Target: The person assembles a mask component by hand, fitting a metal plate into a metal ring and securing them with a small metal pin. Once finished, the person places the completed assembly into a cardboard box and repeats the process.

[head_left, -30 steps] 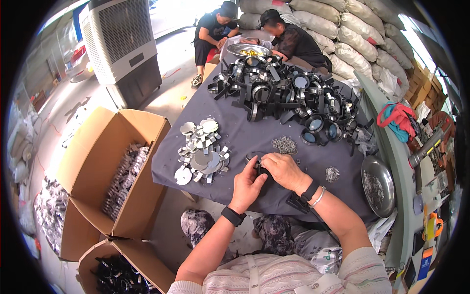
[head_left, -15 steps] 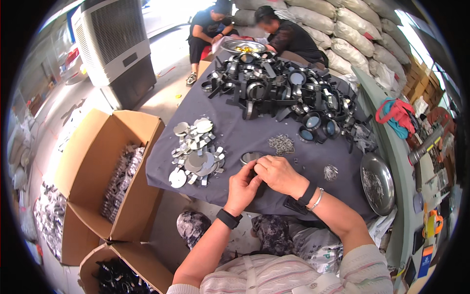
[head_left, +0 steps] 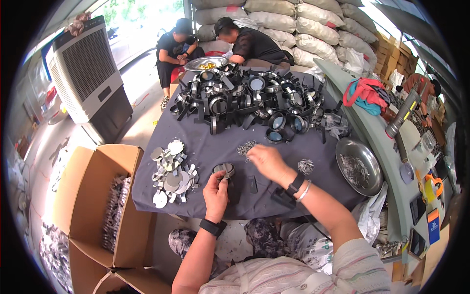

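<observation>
My left hand is closed on a round black-rimmed part with a shiny top, held at the near side of the grey-clothed table. My right hand is apart from it, at the near edge of a small pile of tiny metal pieces. Its fingers are bunched and slightly blurred; what they hold, if anything, is too small to make out. A small flat dark piece lies between my hands. To the left is a heap of grey and white discs and small metal tabs.
A large pile of black round-framed parts covers the far table. At right are thin metal pins and a steel dish. Cardboard boxes stand left, near an air cooler. Two people sit beyond the table.
My right hand has left the round part at my left hand and moved to the small metal pieces. My left hand still holds the part. The head view has shifted.
</observation>
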The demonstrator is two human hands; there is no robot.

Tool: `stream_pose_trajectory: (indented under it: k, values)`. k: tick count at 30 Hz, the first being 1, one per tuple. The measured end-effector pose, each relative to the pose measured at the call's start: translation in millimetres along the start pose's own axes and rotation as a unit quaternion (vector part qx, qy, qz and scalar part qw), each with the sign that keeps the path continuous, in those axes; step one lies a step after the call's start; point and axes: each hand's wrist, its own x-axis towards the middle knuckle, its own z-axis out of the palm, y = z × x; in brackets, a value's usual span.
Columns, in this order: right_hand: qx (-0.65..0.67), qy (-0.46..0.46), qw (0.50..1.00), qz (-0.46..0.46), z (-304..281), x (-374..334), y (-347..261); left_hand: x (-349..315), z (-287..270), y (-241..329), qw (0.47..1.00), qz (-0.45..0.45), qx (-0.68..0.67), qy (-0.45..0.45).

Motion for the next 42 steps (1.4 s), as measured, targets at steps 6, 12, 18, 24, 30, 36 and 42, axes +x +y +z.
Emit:
stream_pose_trajectory:
  k: [6, 12, 18, 24, 30, 36, 42]
  values:
    - [-0.105, -0.104, 0.98, 0.13, -19, -18, 41, 1, -4, -2, 1.0, 0.014, -0.014, 0.009]
    - [-0.096, -0.107, 0.982, 0.12, -14, -22, 43, 1, -5, -3, 1.0, 0.013, -0.014, -0.006]
    - [0.037, -0.023, 0.999, 0.018, -11, -12, -7, 3, -2, -7, 0.999, 0.032, 0.014, 0.008]
    - [0.015, 0.014, 0.988, -0.15, 23, -15, -53, 3, -7, -10, 0.999, 0.027, 0.012, -0.015]
    - [0.002, 0.043, 0.985, -0.169, 34, -15, -52, 3, -5, -8, 0.999, 0.027, 0.015, -0.016]
    - [0.231, 0.074, 0.968, 0.056, 32, -23, -50, 5, -4, -11, 0.999, 0.043, 0.015, 0.003]
    - [0.048, -0.017, 0.998, -0.033, 22, -55, -41, 6, -7, -15, 0.999, 0.045, -0.01, 0.008]
